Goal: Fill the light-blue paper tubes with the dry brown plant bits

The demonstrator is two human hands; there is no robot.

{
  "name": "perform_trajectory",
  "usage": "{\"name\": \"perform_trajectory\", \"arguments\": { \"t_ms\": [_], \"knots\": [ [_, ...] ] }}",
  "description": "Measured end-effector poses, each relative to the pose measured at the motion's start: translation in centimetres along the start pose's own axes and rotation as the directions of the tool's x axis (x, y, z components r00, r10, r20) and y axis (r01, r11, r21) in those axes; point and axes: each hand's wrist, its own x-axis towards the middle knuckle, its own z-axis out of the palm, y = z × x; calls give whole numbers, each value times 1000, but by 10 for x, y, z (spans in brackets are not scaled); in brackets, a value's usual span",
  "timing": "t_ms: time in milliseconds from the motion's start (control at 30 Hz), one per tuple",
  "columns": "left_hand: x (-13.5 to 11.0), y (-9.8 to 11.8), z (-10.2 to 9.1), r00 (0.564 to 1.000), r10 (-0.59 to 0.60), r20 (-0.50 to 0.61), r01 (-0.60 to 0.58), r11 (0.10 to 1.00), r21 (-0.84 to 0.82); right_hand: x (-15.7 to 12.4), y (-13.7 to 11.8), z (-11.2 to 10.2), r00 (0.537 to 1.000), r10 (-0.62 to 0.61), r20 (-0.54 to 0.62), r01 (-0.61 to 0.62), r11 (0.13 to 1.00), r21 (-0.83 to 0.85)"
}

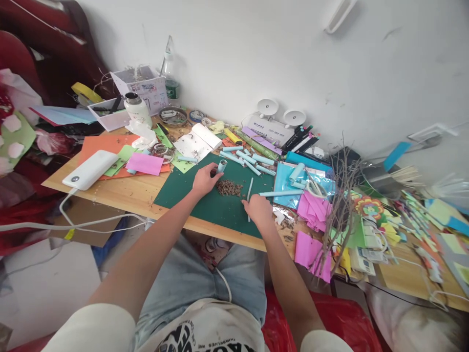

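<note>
My left hand (205, 179) is closed round a short light-blue paper tube (222, 165), which stands upright with its open end up. My right hand (259, 209) is closed on a thin, pale, slightly bent stick (249, 189) whose material I cannot make out. Between the two hands, a small heap of brown bits (229, 187) lies on a dark green mat (205, 209). Several light-blue paper rolls (247, 157) lie along the mat's far edge. One longer blue roll (280, 193) points rightward just past my right hand.
To the left are a white power bank (91, 169) with its cable, pink paper (144, 164) and an open white bottle (138, 110). Dry twigs (342, 195) rise at the right beside pink sheets (311, 252). A white wall backs the wooden table (146, 199).
</note>
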Motion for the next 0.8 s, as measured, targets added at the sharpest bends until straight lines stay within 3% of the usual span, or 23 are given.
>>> {"name": "perform_trajectory", "arguments": {
  "t_ms": [100, 167, 200, 300, 400, 467, 533, 600, 800],
  "knots": [
    [0, 0, 0, 1000, 1, -11, -1, 1000, -8, 3, 2, 0, 1000, -15, -22, 18, 995, 103],
    [0, 0, 0, 1000, 1, -6, -1, 1000, -8, 4, 9, -14, 998, -55, -11, 56, 954, 296],
    [1, 0, 0, 1000, 1, 0, -1, 1000, -8, 3, 13, -24, 996, -92, 2, 82, 896, 437],
    [1, 0, 0, 1000, 7, 8, -7, 1000, -8, 1, 17, -60, 987, -160, -16, 105, 565, 818],
    [1, -1, 1, 1000, 13, -1, -13, 1000, -4, 6, 1, -89, 976, -204, -77, 151, 380, 912],
    [1, -3, 2, 1000, 15, -5, -15, 1000, -6, 15, -18, -99, 959, -194, -207, 259, 304, 917],
    [1, -5, 3, 1000, 19, -10, -19, 1000, -5, 25, -36, -103, 917, -160, -364, 396, 283, 873],
    [2, -5, 4, 1000, 21, -16, -21, 1000, 4, 35, -51, -103, 869, -161, -469, 495, 329, 804],
    [2, -2, 3, 1000, 13, -5, -13, 1000, 5, 57, -72, -84, 803, -297, -516, 589, 528, 612]
  ]
}}
